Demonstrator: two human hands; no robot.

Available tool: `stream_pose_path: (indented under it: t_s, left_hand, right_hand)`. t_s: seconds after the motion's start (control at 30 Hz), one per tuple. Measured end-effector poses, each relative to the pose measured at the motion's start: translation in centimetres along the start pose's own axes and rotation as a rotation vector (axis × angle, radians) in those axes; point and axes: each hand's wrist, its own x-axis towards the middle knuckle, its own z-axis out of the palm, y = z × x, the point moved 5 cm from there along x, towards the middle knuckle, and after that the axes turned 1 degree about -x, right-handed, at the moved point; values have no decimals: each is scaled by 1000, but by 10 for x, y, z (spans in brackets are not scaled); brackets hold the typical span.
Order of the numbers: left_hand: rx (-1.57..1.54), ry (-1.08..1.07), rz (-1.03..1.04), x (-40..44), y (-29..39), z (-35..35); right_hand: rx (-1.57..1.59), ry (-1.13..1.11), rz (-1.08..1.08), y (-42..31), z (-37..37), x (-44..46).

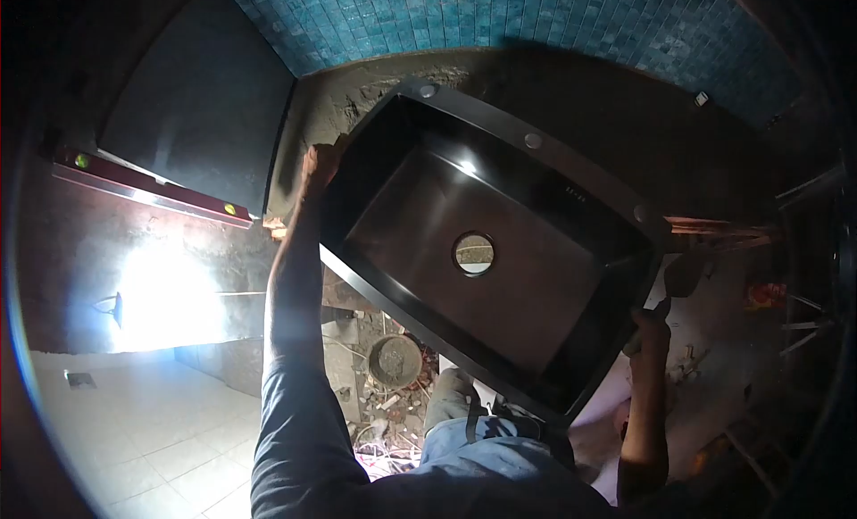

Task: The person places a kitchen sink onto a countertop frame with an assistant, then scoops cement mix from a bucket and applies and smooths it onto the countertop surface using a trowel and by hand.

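Observation:
A black rectangular sink (500,260) is held up tilted in front of me. Its round drain hole shows through to the floor, and several round marks line its upper rim. My left hand (321,165) grips the sink's left edge, its fingers partly hidden. At the lower right edge of the sink, my right hand (650,332) is closed. A dark trowel-like tool (683,274) juts up beside that hand; whether it is in the same grip is hard to see.
A red spirit level (152,191) rests along a dark slab (201,99) at left, above a glaring work lamp (170,296). Blue tiles (500,19) cover the wall beyond rough mortar (571,91). Below are a bucket (395,361), rubble and pale floor tiles (161,448).

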Motion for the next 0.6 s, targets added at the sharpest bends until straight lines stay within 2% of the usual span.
stream_pose_path:
  t_s: [0.1, 0.23, 0.33, 0.43, 0.47, 0.53, 0.6]
  left_hand:
    - [-134, 112, 15, -2, -20, 4]
    - [-317, 229, -233, -54, -16, -35]
    - [-564, 191, -283, -51, -64, -37]
    - [-241, 327, -388, -43, -77, -48]
    - [-178, 369, -396, -37, -80, -53]
    - [-354, 235, -333, -15, -111, -53]
    - [-337, 226, -154, 18, -134, -54]
  right_hand:
    - [-57, -57, -46, -29, 10, 1]
    - [-128, -244, 105, -43, -4, 44]
    - [-303, -126, 8, -67, 8, 81]
    - [-243, -165, -76, -101, 56, 100]
    - [-254, -164, -90, -117, 77, 103]
    - [-379, -130, 61, -131, 108, 122]
    - [-353, -149, -97, -149, 151, 146]
